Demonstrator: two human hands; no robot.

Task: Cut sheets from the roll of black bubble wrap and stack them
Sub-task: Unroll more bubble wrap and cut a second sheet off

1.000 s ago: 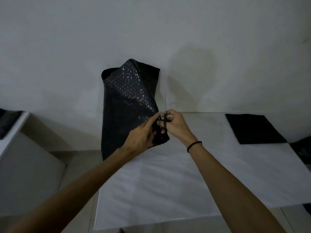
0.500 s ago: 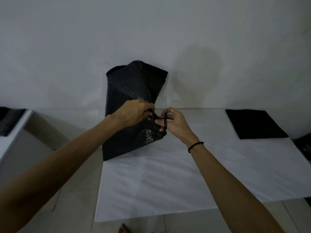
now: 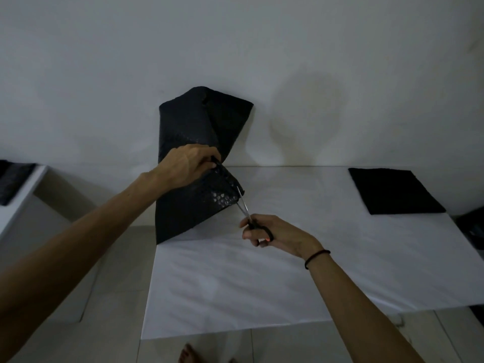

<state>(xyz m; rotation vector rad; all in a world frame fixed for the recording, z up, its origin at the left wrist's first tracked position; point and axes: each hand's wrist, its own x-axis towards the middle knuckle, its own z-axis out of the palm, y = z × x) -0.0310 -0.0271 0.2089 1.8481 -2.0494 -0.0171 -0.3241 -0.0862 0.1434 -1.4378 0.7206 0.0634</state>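
black bubble wrap [image 3: 199, 142] stands upright at the far left corner of the white table [image 3: 262, 279], leaning by the pale wall [image 3: 235, 48], its upper part folded over and its lower edge hanging past the table's left side toward the tiled floor [image 3: 104, 323]. left hand [image 3: 187, 167] is closed in a pinch on a fold of the wrap about halfway up, pulling a flap of it out to the right so the bubbled face catches a little light. right hand [image 3: 272, 233], with a dark band [image 3: 317, 258] around its wrist, is curled through the black handles of a pair of scissors [image 3: 246, 213]; the thin metal blades point up and left and meet the lower right edge of the held flap, though how far apart the blades are is hard to tell. stack of cut black sheets [image 3: 392, 191] lies flat at the far right of the table, well apart from the roll. another dark item [image 3: 13, 182] rests on a low white ledge at the far left. bare toes [image 3: 187, 356] show at the bottom edge
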